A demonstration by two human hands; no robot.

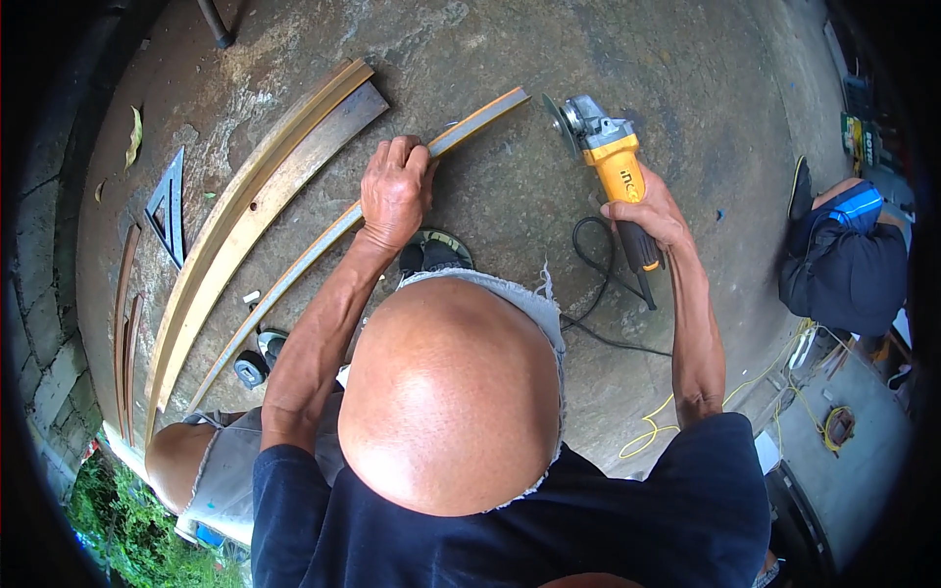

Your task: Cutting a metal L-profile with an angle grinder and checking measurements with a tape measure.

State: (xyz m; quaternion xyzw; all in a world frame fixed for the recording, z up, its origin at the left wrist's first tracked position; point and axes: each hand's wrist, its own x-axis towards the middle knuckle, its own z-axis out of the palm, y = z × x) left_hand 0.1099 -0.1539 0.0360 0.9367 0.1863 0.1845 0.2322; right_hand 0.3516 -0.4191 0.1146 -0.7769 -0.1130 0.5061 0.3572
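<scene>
My left hand [395, 191] is closed around a long, thin metal bar [482, 120] with rusty orange edges. The bar runs slantwise from the lower left to its far end, just left of the grinder. In my right hand [655, 214] is a yellow and grey angle grinder [616, 167], gripped by its dark rear body. Its cutting disc [562, 125] stands a short way to the right of the bar's end, not touching it. A black power cord [610, 263] loops from the grinder's rear across the ground. My shoe [436, 253] is beside the bar.
Left of the bar lie long brown beams [279, 176], a triangular square [171, 208], a tape measure [251, 368] and thin rusty strips [127, 328]. A person [845, 250] in dark clothes is at the right. Yellow cord [642, 436] trails at lower right; a block wall [44, 235] borders the left.
</scene>
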